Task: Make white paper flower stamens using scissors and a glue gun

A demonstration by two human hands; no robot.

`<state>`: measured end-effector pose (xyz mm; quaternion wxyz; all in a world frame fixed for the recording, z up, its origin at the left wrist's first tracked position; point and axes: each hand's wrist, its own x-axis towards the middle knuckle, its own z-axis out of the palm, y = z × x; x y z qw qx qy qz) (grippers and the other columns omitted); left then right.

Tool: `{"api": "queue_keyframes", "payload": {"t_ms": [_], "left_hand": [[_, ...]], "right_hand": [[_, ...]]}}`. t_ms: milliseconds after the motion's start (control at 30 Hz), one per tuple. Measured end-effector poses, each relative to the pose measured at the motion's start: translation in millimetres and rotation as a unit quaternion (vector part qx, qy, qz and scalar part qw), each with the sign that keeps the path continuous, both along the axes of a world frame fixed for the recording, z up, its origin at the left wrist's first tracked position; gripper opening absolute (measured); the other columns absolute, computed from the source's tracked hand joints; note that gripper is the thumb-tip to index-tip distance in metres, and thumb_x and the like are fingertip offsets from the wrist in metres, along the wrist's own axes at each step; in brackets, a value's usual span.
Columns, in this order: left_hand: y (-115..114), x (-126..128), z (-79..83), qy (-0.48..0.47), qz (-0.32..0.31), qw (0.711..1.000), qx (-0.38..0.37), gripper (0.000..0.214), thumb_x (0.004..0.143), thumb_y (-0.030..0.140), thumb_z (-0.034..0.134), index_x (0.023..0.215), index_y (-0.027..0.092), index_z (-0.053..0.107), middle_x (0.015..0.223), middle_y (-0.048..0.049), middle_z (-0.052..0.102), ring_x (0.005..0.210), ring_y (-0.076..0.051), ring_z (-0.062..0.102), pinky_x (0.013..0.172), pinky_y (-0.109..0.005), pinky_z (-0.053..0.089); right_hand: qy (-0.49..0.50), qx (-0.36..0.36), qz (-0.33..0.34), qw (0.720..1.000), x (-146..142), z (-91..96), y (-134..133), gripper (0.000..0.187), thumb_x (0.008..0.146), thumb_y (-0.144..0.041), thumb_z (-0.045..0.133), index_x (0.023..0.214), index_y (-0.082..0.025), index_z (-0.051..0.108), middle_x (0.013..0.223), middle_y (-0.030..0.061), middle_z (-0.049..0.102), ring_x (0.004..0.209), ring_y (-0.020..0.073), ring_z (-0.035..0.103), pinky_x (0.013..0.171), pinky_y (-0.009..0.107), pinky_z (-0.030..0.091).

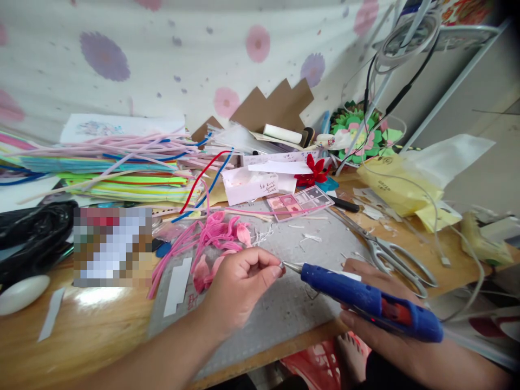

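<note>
My right hand (365, 319) is wrapped round a blue hot glue gun (345, 290), its metal nozzle pointing left. Right at the nozzle tip, my left hand (239, 281) pinches a tiny pale piece between thumb and forefinger; its kind is too small to make out. Both hands are above a grey cutting mat (260, 319). Behind and left of my left hand lies a heap of pink pipe-cleaner flowers (217, 233) with long stems. A white paper strip (177, 287) rests on the mat beside them.
Large scissors (390, 254) lie at the mat's right. Bundles of coloured pipe cleaners (122, 162) are stacked at the back left. A black plastic bag (36, 233) and a white oval object (24, 294) sit far left. A thin cable (479, 271) runs along the right.
</note>
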<state>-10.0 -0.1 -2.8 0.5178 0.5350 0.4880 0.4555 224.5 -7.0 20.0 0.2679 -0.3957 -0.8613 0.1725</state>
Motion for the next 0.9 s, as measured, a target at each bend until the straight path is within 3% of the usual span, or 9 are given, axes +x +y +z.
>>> {"api": "queue_keyframes", "payload": {"t_ms": [600, 767, 900], "left_hand": [[-0.3, 1.1, -0.1, 0.003, -0.004, 1.0, 0.004, 0.007, 0.074, 0.024, 0.063, 0.073, 0.017, 0.066, 0.074, -0.004, 0.067, 0.082, -0.02, 0.063, 0.073, -0.032, 0.048], [-0.1, -0.4, -0.5, 0.013, -0.014, 1.0, 0.009, 0.009, 0.075, 0.025, 0.062, 0.074, 0.017, 0.066, 0.075, -0.0047, 0.067, 0.085, -0.021, 0.062, 0.073, -0.032, 0.048], [0.7, -2.0, -0.2, 0.029, -0.008, 1.0, 0.009, 0.01, 0.075, 0.026, 0.063, 0.074, 0.017, 0.066, 0.076, -0.0051, 0.068, 0.088, -0.022, 0.062, 0.073, -0.032, 0.047]], "right_hand": [[0.024, -0.027, -0.013, 0.999, -0.7, -1.1, -2.6, 0.01, 0.078, -0.021, 0.054, 0.07, -0.027, 0.056, 0.066, 0.0012, 0.06, 0.063, 0.0194, 0.061, 0.051, 0.03, 0.051], [0.015, -0.004, -0.027, 1.0, 2.1, -3.0, -3.5, 0.01, 0.079, -0.022, 0.054, 0.073, -0.027, 0.059, 0.068, 0.0021, 0.06, 0.068, 0.0207, 0.063, 0.054, 0.03, 0.051], [0.0, -0.007, -0.001, 1.0, 4.5, 2.0, -0.9, 0.011, 0.079, -0.02, 0.055, 0.074, -0.028, 0.06, 0.069, 0.0019, 0.061, 0.071, 0.0211, 0.064, 0.054, 0.03, 0.051]]}}
